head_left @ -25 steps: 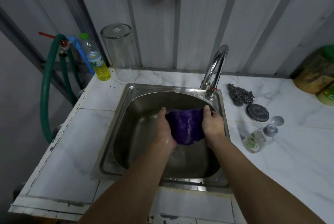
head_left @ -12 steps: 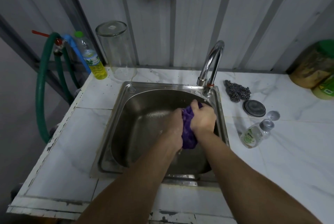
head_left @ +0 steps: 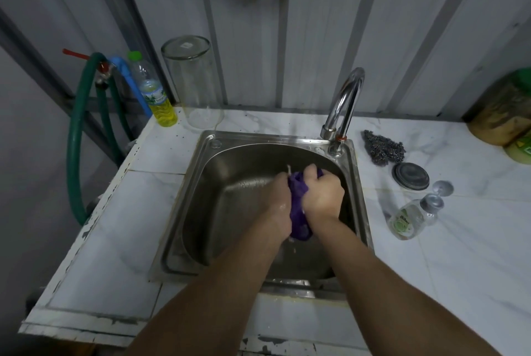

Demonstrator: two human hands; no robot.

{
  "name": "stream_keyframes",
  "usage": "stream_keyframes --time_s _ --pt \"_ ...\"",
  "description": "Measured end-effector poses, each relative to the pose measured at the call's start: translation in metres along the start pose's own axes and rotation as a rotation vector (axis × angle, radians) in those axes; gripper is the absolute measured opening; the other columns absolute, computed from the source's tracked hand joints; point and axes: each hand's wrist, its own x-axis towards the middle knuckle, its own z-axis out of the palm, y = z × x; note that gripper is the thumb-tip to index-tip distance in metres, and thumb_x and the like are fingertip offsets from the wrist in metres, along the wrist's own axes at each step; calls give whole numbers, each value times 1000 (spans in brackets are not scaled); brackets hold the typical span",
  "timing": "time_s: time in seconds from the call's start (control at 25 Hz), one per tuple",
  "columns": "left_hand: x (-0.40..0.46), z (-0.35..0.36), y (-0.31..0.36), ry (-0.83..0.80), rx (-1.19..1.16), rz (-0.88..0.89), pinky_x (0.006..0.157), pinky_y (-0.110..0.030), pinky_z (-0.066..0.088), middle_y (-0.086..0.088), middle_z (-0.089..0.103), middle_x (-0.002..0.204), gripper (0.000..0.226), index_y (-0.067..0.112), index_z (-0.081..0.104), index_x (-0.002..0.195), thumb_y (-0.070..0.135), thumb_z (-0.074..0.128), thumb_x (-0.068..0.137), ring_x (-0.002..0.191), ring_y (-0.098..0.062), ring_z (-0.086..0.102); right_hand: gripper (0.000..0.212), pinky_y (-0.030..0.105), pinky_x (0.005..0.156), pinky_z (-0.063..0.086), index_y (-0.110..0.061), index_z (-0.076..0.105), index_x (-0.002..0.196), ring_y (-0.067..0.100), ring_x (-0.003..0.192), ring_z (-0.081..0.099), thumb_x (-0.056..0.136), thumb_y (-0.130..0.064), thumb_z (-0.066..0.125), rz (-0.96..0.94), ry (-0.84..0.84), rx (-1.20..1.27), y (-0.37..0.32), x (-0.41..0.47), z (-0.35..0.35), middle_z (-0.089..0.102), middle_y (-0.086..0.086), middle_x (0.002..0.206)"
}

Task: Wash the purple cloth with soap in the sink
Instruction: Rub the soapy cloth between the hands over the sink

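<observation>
The purple cloth [head_left: 298, 212] is bunched into a narrow wad over the steel sink [head_left: 207, 183], squeezed between both my hands. My left hand [head_left: 277, 200] presses it from the left, fingers wet. My right hand [head_left: 323, 194] is clenched on its top and right side. Only a strip of cloth shows between the palms, with its lower end hanging below my wrists. A clear soap bottle [head_left: 409, 219] lies on its side on the counter right of the sink. The chrome tap [head_left: 343, 108] stands at the sink's back right corner; no water stream is visible.
A steel scourer [head_left: 383, 149] and a round metal lid [head_left: 411, 176] lie right of the tap. A bottle of yellow liquid [head_left: 153, 94] and an upturned glass jar [head_left: 192, 82] stand at the back left. A green hose [head_left: 77, 137] hangs off the counter's left edge.
One second ago the cloth was spread wide between my hands. My hands have since come together and crumpled it into a tight wad.
</observation>
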Motion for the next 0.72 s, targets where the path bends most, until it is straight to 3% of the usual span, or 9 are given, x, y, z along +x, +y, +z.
stream_keyframes --time_s 0.12,0.2,0.32,0.4,0.44,0.6,0.72 --pt "12 -26 1 -64 -146 70 47 -23 44 -2 47 48 43 17 48 54 27 50 96 43 -16 50 50 41 65 57 -17 60 62 33 66 68 87 -55 39 -242 17 -26 8 -47 21 69 8 62" --pt "6 -29 -6 -120 -227 61 50 -23 45 0 49 44 41 16 48 58 29 46 97 41 -14 53 50 42 64 57 -22 57 58 36 67 68 85 -59 36 -327 32 -102 4 -54 28 71 9 64" --pt "6 -8 -29 -118 -87 -31 67 -29 52 -8 66 63 39 11 67 73 38 52 97 64 -20 66 44 38 69 55 -19 58 64 35 74 66 97 -45 44 -95 0 -132 -3 -5 6 70 13 73" --pt "1 -3 -26 -75 17 -64 78 -37 52 -11 71 72 42 14 76 74 42 53 94 76 -25 67 44 28 56 45 -15 59 66 30 71 64 101 -38 45 2 -27 -116 5 7 -6 64 7 67" --pt "4 -7 -21 -66 1 -52 76 -37 51 -12 70 73 41 13 74 73 40 53 94 77 -27 66 45 25 53 41 -16 61 67 30 69 65 101 -40 44 -8 -13 -115 11 1 -3 63 6 65" --pt "21 -38 -6 -71 -116 70 60 -28 49 -3 60 59 44 15 61 65 30 47 104 61 -19 58 59 37 66 57 -13 72 73 36 72 71 86 -58 35 -212 16 -160 22 -53 35 74 11 70" --pt "12 -19 -16 -122 -17 -75 66 -33 46 -4 63 61 37 13 65 69 36 55 97 70 -22 57 51 40 78 57 -12 69 77 35 80 70 94 -51 42 -32 37 -140 21 -4 24 74 13 80"
